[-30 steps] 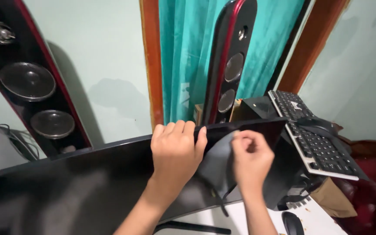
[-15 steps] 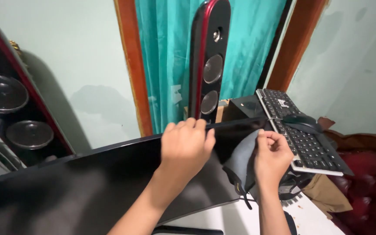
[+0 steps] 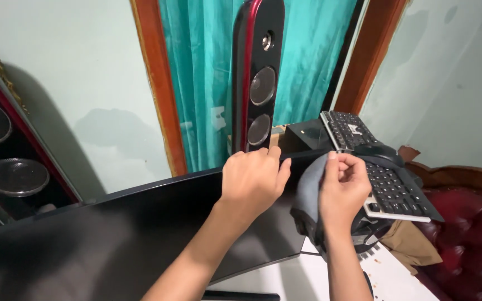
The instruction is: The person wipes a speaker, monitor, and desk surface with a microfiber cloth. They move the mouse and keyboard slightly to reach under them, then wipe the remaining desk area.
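Gripping the top edge of the monitor (image 3: 140, 234), the left hand (image 3: 252, 181) curls its fingers over the rim, thumb on the near side, at about 12 o'clock from the forearm rising out of the bottom of the view. The monitor's dark screen slopes from 8 o'clock up toward 2 o'clock and fills the lower left. Just beside that hand, at 3 o'clock of it, the right hand (image 3: 341, 187) pinches a grey cloth (image 3: 308, 192) between thumb and fingertips, closed on the fold; the cloth hangs against the screen's right end, touching it. Below, at 5 o'clock, a strip of white desk (image 3: 397, 278) shows. Beyond the right hand, at 2 o'clock, a black keyboard (image 3: 386, 178) lies tilted with a black mouse (image 3: 376, 149) on top. Behind the monitor a tall black-and-red speaker (image 3: 258, 78) stands at 12 o'clock before a teal curtain (image 3: 207, 67). A second speaker (image 3: 1, 156) leans at 9 o'clock against the pale wall (image 3: 85, 72).
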